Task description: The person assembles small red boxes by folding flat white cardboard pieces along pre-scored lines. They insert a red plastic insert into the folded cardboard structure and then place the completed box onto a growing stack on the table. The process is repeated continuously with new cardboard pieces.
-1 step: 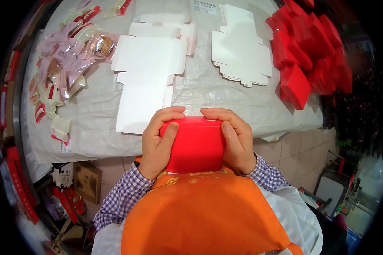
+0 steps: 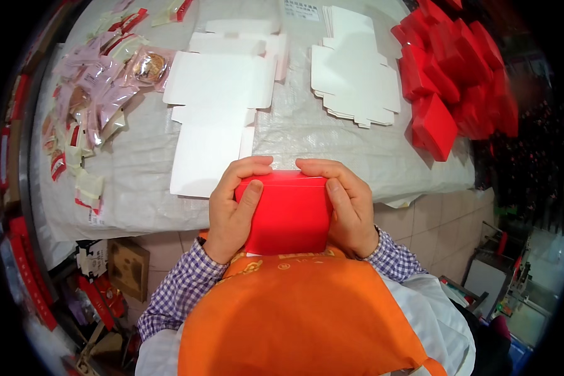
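Note:
A red cardboard box (image 2: 286, 216) is held between my two hands, just off the table's near edge and against the orange apron (image 2: 294, 307). My left hand (image 2: 237, 207) grips its left side, thumb on the near face and fingers curled over the far top edge. Mirroring that, my right hand (image 2: 348, 203) grips the right side. A thin pale line shows along the box's upper fold. Beyond my left hand lie white unfolded box blanks (image 2: 219, 81), and farther right is a stack of similar blanks (image 2: 354, 69).
Individually wrapped pastries (image 2: 94, 94) lie heaped at the table's left. A pile of red folded boxes (image 2: 451, 69) stands at the far right. The table (image 2: 138, 182) has a wrinkled pale plastic cover. On the tiled floor at left is a brown cardboard piece (image 2: 128, 269).

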`<state>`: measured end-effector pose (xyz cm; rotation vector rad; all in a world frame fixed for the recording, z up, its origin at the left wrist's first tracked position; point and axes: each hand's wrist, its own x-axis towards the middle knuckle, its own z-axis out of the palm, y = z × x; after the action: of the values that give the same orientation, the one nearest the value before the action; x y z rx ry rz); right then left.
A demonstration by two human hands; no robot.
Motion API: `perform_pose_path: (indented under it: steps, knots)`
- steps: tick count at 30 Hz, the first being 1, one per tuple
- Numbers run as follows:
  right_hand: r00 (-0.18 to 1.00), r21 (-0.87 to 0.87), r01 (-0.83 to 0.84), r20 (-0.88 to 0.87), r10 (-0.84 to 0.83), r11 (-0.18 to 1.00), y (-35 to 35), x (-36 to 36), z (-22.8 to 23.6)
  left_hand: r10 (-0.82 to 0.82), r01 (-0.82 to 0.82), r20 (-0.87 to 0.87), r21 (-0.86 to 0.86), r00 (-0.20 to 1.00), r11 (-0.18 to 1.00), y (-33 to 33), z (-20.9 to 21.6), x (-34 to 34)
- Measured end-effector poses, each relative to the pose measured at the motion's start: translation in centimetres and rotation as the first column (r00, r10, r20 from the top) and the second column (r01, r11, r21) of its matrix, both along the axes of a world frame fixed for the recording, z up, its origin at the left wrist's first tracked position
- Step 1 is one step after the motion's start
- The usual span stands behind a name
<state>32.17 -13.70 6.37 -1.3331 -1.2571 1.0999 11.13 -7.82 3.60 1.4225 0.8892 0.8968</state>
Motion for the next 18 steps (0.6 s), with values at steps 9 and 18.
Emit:
perform_pose_path:
  steps: [9,18]
  knots:
    - [0.996,-0.015,0.008,0.092,-0.007,1.0,0.7,-0.1,0.5,0.055,-0.05,0.067,-0.078,0.996,0.996,-0.6,-0.7,0.6]
    - [0.981,0.084,0.027,0.19,-0.043,0.996,0.3,-1.2,-0.2,0.051,-0.051,-0.005,0.039,0.999,0.998,-0.8,0.0,0.2]
